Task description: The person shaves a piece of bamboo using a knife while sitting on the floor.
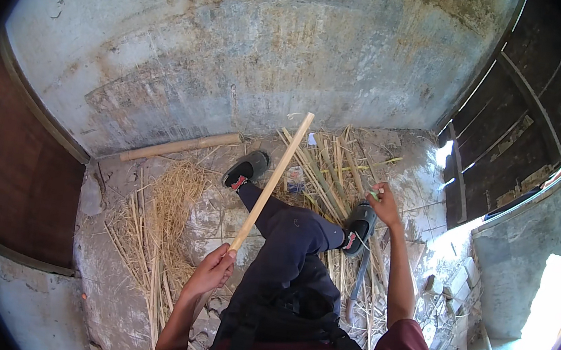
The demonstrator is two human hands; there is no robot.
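My left hand (212, 269) is closed round the lower end of a long, pale bamboo slat (271, 182). The slat slants up and away to the right, above my crossed legs, and a thin curled shaving shows near its far tip. Out to the right, my right hand (385, 204) is raised over my shoe, its fingers pinched together. A small pale green bit (374, 195) shows at those fingertips; its kind cannot be made out. Below that hand, a long dark blade (360, 274) with a brownish handle lies on the floor among the strips.
Split bamboo strips (326, 173) are heaped beyond my feet. To the left lie a pile of straw-like shavings (172, 208) and more strips. A bamboo pole (182, 147) rests along the foot of the stained wall (238, 56). Broken blocks (461, 280) sit at the right.
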